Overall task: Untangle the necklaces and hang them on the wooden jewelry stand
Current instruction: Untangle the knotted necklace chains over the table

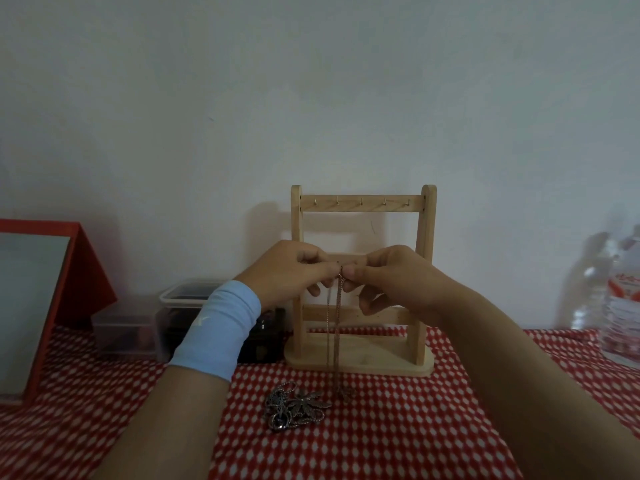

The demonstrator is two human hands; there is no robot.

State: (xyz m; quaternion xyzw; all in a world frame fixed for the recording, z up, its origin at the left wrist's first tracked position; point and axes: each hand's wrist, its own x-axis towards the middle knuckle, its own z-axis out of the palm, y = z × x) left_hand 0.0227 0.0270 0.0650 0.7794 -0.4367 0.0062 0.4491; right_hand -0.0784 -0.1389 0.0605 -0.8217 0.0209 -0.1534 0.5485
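Note:
A wooden jewelry stand (pixel 362 204) rises against the wall at the table's middle, with small hooks along its top bar and nothing hanging on them. In front of its middle bar, my left hand (pixel 291 271) and my right hand (pixel 391 275) meet and both pinch the top of a thin chain necklace (pixel 335 327). The chain hangs straight down, and its lower end reaches the cloth near the stand's base. A tangled heap of silver necklaces (pixel 296 407) with a leaf-shaped pendant lies on the cloth below my hands.
A red-and-white patterned cloth (pixel 381 427) covers the table. A red-framed mirror (pixel 38 306) stands at the left. Clear plastic boxes (pixel 180 299) sit behind my left wrist. A plastic water bottle (pixel 620 306) stands at the right edge.

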